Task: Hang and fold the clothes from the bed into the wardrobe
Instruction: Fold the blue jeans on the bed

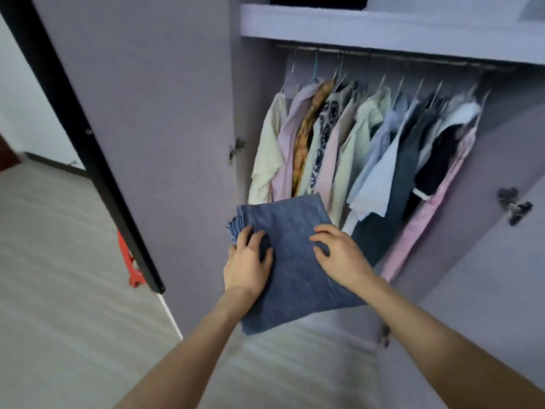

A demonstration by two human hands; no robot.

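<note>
A folded pair of blue jeans [290,261] is held up in front of the open wardrobe [324,28]. My left hand [247,261] grips its left edge, fingers on top of the denim. My right hand [339,252] grips the right edge, its fingers curled over the fabric. Behind the jeans, several hung shirts and dresses [368,143] fill the rail [383,56], from cream and lilac at the left to pink at the right. The thumbs and the wardrobe's bottom are hidden by the jeans.
The left wardrobe door [141,128] stands open beside my left arm, the right door [501,261] beside my right. A shelf sits above the rail. A red object [131,264] shows behind the left door. Pale wooden floor [59,261] lies to the left.
</note>
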